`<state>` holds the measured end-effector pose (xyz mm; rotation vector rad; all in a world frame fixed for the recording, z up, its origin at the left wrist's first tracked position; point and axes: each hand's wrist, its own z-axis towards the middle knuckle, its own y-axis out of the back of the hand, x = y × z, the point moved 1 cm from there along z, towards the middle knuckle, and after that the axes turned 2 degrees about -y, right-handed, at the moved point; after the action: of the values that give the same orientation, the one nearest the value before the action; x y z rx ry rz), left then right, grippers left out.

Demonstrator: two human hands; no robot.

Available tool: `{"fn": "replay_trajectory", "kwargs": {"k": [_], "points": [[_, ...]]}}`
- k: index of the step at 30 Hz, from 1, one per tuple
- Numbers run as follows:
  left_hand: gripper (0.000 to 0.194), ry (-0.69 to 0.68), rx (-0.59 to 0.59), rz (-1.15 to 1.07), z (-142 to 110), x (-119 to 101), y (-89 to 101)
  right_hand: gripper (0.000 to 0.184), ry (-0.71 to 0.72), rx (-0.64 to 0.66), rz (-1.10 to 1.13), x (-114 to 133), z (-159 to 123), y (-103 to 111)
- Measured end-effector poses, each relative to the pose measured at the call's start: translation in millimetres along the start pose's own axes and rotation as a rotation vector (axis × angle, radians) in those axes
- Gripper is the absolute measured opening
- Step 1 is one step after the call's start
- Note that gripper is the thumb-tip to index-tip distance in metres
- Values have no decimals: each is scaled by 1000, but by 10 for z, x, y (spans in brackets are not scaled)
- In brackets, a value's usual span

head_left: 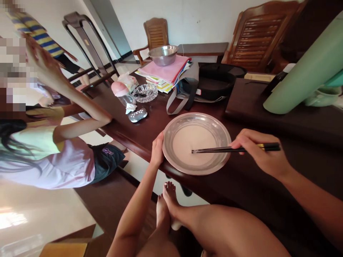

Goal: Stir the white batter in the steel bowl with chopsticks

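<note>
A wide metal basin [169,157] rests at the edge of the dark wooden table, with a pale, milky liquid [198,137] in its bottom. My left hand [157,150] grips the basin's left rim. Black chopsticks [222,150] lie in the closed fingers of my right hand [264,153], to the right of the basin. Their tips reach over the rim and touch the liquid near its middle. How far the tips dip in, I cannot tell.
Beyond the basin are a grey-black bag [209,84], a metal bowl [164,57] on stacked papers, a glass ashtray [146,92] and a pink-lidded bottle [122,92]. A green cylinder [302,67] leans at right. A person [53,157] sits at left; another stands behind.
</note>
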<state>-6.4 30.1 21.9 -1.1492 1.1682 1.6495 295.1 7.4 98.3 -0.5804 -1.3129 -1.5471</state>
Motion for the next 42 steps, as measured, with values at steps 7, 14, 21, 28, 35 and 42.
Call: {"fn": "replay_trajectory", "kwargs": {"k": [7, 14, 21, 28, 35, 42], "points": [[44, -12, 3, -5, -3, 0, -7, 25, 82, -81, -108, -3, -9, 5], [44, -2, 10, -30, 4, 21, -1, 17, 131, 1, -89, 3, -21, 2], [43, 4, 2, -13, -1, 2, -2, 22, 70, 49, -23, 17, -18, -16], [43, -7, 12, 5, -5, 5, 5, 29, -11, -23, -21, 21, -13, -7], [44, 1, 3, -5, 0, 4, 3, 21, 90, -47, -84, 14, -18, -5], [44, -3, -4, -1, -2, 10, 2, 17, 103, 64, -46, 41, -18, -36]]}}
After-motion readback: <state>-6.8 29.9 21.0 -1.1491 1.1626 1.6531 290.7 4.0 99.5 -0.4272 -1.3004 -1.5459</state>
